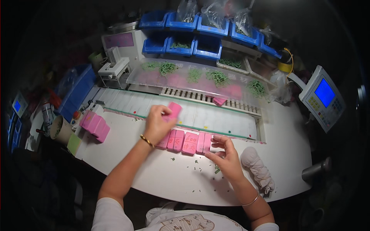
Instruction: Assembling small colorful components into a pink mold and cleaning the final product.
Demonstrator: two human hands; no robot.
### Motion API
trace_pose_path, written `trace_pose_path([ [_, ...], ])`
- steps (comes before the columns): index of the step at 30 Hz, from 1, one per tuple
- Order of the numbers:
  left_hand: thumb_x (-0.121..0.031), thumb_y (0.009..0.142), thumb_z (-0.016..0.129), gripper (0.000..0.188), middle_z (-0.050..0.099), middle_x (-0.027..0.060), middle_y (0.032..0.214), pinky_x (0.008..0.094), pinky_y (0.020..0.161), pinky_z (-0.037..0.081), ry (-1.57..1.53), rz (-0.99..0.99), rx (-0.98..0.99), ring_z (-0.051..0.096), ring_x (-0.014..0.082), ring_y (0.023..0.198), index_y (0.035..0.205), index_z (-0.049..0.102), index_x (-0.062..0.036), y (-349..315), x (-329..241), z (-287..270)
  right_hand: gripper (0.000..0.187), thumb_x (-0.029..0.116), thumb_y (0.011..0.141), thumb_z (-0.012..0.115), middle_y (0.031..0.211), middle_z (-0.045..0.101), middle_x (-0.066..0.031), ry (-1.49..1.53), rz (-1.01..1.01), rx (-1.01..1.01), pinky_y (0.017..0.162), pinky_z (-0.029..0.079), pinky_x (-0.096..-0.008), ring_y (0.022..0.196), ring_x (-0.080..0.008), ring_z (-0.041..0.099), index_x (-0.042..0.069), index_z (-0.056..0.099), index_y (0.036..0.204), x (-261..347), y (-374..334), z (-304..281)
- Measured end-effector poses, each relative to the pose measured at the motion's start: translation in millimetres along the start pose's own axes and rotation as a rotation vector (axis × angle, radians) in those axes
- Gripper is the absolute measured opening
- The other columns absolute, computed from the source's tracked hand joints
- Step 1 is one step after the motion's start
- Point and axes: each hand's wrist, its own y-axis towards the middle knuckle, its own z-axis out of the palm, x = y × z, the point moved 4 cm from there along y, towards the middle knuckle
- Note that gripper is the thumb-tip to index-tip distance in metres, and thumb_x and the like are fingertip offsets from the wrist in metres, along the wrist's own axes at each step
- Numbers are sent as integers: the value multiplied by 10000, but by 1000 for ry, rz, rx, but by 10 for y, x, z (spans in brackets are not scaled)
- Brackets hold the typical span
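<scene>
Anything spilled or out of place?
Small dark greenish scraps lie loose on the white table, nearside of the pink blocks; possibly spilled, since other green pieces sit in clusters on the clear panel.

At frame centre, the bare left hand [157,124] is partly hiding a blurred pink rectangular block [175,110]; the bottom edge is cutting off the white printed fabric shirt [187,222].

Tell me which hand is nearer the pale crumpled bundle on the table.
Your right: the right hand is just left of the pale crumpled bundle. Your left hand is much farther left, holding a pink block.
</scene>
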Motion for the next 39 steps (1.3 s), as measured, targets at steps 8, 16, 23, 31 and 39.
trace_pose_path([
  [8,-229,676,804,335,581,164,1020,409,867,477,322,-98,-23,574,334,958,901,641,-41,402,659,-57,655,152,696,791,1300,491,-169,-665,-290,84,1038,362,-432,1220,-355,439,32,481,1261,17,164,-20],
  [16,-197,762,761,381,589,147,1052,372,859,477,264,227,-91,574,290,980,1066,611,-24,80,-243,63,539,71,625,785,1181,515,-173,-584,-200,146,961,416,-437,1131,-370,494,30,494,1077,-98,291,-62],
  [23,-28,872,658,384,601,74,1106,240,828,518,-1041,-335,629,612,99,944,1223,511,19,-744,-1004,500,537,54,660,741,1199,508,-182,-601,-571,-65,949,406,-458,1102,-375,491,34,490,1134,466,-151,-207],
  [31,1,869,646,393,635,135,1081,305,849,545,-973,-273,755,648,183,966,1225,496,74,-1044,-1210,397,748,249,831,749,1376,413,-108,37,-122,107,1025,392,-376,1195,-226,469,34,343,1421,290,-440,-286],
  [39,-12,781,731,292,623,97,958,295,764,532,-566,109,258,622,157,840,1031,583,20,-1039,-1350,371,567,232,1004,507,1484,364,-117,606,-15,149,1098,338,-335,1343,-190,376,62,269,1490,61,-536,-68],
])
